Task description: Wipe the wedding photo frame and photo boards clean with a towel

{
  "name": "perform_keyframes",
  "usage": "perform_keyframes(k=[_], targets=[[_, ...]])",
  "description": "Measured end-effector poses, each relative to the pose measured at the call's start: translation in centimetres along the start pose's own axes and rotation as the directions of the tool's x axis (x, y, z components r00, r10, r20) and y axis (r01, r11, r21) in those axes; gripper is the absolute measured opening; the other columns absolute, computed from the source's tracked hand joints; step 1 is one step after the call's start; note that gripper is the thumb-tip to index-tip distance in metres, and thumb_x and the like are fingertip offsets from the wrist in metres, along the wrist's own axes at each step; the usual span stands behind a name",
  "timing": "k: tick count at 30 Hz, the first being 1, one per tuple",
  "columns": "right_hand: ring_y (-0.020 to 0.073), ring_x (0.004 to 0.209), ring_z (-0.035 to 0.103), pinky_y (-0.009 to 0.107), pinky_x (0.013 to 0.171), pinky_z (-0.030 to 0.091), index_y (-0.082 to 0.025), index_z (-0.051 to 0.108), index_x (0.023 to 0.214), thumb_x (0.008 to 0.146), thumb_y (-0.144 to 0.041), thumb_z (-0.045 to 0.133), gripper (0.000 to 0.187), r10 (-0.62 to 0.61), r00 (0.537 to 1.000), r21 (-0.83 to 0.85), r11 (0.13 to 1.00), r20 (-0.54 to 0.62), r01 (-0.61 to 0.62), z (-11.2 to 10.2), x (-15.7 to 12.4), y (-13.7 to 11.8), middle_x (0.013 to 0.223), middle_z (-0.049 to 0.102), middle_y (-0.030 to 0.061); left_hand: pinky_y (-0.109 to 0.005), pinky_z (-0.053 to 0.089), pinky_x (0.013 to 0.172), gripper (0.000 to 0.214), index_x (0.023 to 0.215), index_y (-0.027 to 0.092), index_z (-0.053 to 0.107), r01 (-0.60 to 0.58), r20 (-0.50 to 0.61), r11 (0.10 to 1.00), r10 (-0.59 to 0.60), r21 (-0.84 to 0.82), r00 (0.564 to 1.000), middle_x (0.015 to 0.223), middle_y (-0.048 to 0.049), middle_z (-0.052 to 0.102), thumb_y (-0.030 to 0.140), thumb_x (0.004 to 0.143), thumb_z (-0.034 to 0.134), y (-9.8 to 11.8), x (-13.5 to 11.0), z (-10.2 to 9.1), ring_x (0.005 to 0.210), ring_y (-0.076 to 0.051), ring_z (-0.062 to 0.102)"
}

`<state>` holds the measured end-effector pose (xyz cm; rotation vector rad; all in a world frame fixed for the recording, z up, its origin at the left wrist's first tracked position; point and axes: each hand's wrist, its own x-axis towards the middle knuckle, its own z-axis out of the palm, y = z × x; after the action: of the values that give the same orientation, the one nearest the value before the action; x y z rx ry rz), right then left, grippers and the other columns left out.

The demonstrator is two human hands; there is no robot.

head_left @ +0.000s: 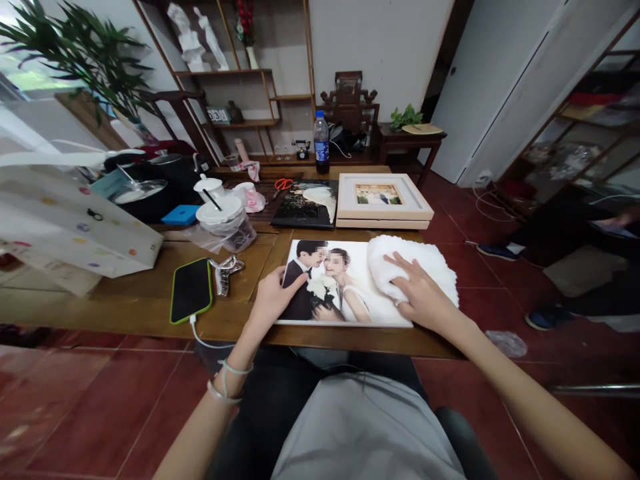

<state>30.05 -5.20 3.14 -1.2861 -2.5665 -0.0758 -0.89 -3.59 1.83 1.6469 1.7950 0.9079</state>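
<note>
A large wedding photo print (345,293) lies flat at the near edge of the wooden table (150,293). My left hand (273,297) grips its left edge, thumb on top of the picture and fingers curled round the side. My right hand (417,293) presses flat, fingers stretched out, on a fluffy white cloth (425,263) that covers the print's right part.
A phone in a green case (191,291) with a cable lies left of the print, beside a metal clip (225,272). Behind are a dark photo print (306,203), a framed picture (383,200), a lidded jar (223,220), scissors (283,185), a bottle (321,142) and a white bag (75,227). Another person's feet (543,319) are at the right.
</note>
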Motion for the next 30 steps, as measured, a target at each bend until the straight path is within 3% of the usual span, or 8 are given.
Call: perform_keyframes(k=[4, 8, 12, 15, 17, 20, 25, 30], targets=[[0.0346, 0.133, 0.02, 0.059, 0.103, 0.023, -0.014, 0.057, 0.078, 0.058, -0.004, 0.046, 0.025, 0.013, 0.999, -0.017, 1.0, -0.043, -0.014, 0.5, -0.3, -0.1, 0.141, 0.035, 0.0192, -0.035, 0.047, 0.078, 0.041, 0.094, 0.016, 0.064, -0.118, -0.101, 0.971, 0.142, 0.208, 0.985, 0.089, -0.0095, 0.067, 0.052, 0.075, 0.057, 0.1, 0.0, 0.1, 0.084, -0.025, 0.064], [0.0345, 0.133, 0.02, 0.058, 0.104, 0.023, -0.014, 0.057, 0.078, 0.058, -0.004, 0.046, 0.025, 0.001, 0.998, -0.029, 1.0, -0.067, -0.003, 0.6, -0.6, -0.2, 0.141, 0.035, 0.02, -0.038, 0.047, 0.085, 0.05, 0.112, 0.014, 0.056, -0.228, -0.17, 0.962, 0.252, 0.151, 0.953, 0.107, -0.0122, 0.056, 0.044, 0.073, 0.062, -0.4, 0.5, 0.6, 0.093, -0.024, 0.061], [0.0311, 0.131, 0.028, 0.051, 0.106, 0.027, -0.015, 0.056, 0.082, 0.061, -0.003, 0.047, 0.025, 0.019, 0.993, -0.02, 1.0, -0.118, -0.022, -0.1, -0.6, 0.4, 0.141, 0.035, 0.019, -0.041, 0.035, 0.103, 0.05, 0.122, 0.02, 0.048, -0.432, -0.128, 0.899, 0.439, 0.075, 0.89, 0.129, -0.0118, 0.042, 0.036, 0.076, 0.062, -0.6, 1.2, 0.9, 0.123, -0.026, 0.042], [0.0278, 0.131, 0.03, 0.045, 0.108, 0.025, -0.015, 0.056, 0.082, 0.063, -0.002, 0.046, 0.025, 0.037, 0.977, -0.031, 0.999, -0.21, -0.044, -0.7, 0.2, 1.2, 0.142, 0.033, 0.0177, -0.042, 0.028, 0.108, 0.051, 0.126, 0.023, 0.045, -0.51, -0.031, 0.859, 0.512, 0.045, 0.859, 0.139, -0.0098, 0.036, 0.034, 0.078, 0.06, -0.5, 1.3, 1.0, 0.13, -0.025, 0.033], [0.0275, 0.132, 0.027, 0.046, 0.109, 0.022, -0.015, 0.056, 0.081, 0.063, -0.001, 0.046, 0.025, 0.014, 0.974, -0.042, 0.999, -0.225, -0.024, -0.7, 1.2, 1.7, 0.143, 0.031, 0.0168, -0.043, 0.027, 0.108, 0.05, 0.128, 0.023, 0.044, -0.527, 0.05, 0.849, 0.526, 0.039, 0.849, 0.139, -0.0095, 0.038, 0.035, 0.081, 0.057, -0.5, 1.2, 1.0, 0.13, -0.025, 0.033], [0.0294, 0.133, 0.024, 0.053, 0.107, 0.023, -0.015, 0.058, 0.086, 0.063, -0.003, 0.046, 0.028, -0.03, 0.988, -0.038, 0.999, -0.151, 0.024, 0.3, 2.8, 2.1, 0.143, 0.032, 0.0159, -0.046, 0.025, 0.109, 0.05, 0.13, 0.023, 0.043, -0.534, 0.126, 0.843, 0.524, 0.064, 0.842, 0.138, -0.0094, 0.041, 0.038, 0.083, 0.053, -0.5, 1.0, 1.0, 0.132, -0.024, 0.03], [0.0313, 0.134, 0.021, 0.056, 0.105, 0.022, -0.014, 0.06, 0.094, 0.064, -0.007, 0.049, 0.032, -0.036, 0.996, -0.042, 0.999, -0.085, 0.032, 1.8, 3.6, 2.1, 0.142, 0.035, 0.0149, -0.043, 0.022, 0.111, 0.048, 0.133, 0.023, 0.04, -0.508, 0.136, 0.859, 0.496, 0.068, 0.857, 0.142, -0.0076, 0.037, 0.04, 0.088, 0.045, -0.7, 0.9, 1.1, 0.134, -0.021, 0.026], [0.0298, 0.133, 0.024, 0.053, 0.106, 0.022, -0.013, 0.06, 0.097, 0.065, -0.007, 0.048, 0.035, -0.036, 0.996, -0.065, 0.997, -0.084, 0.031, 1.2, 3.6, 2.3, 0.141, 0.037, 0.0146, -0.038, 0.02, 0.112, 0.045, 0.133, 0.015, 0.04, -0.459, 0.109, 0.888, 0.456, 0.012, 0.884, 0.143, -0.0107, 0.035, 0.032, 0.092, 0.034, -1.3, 1.2, 1.2, 0.134, -0.018, 0.028]])
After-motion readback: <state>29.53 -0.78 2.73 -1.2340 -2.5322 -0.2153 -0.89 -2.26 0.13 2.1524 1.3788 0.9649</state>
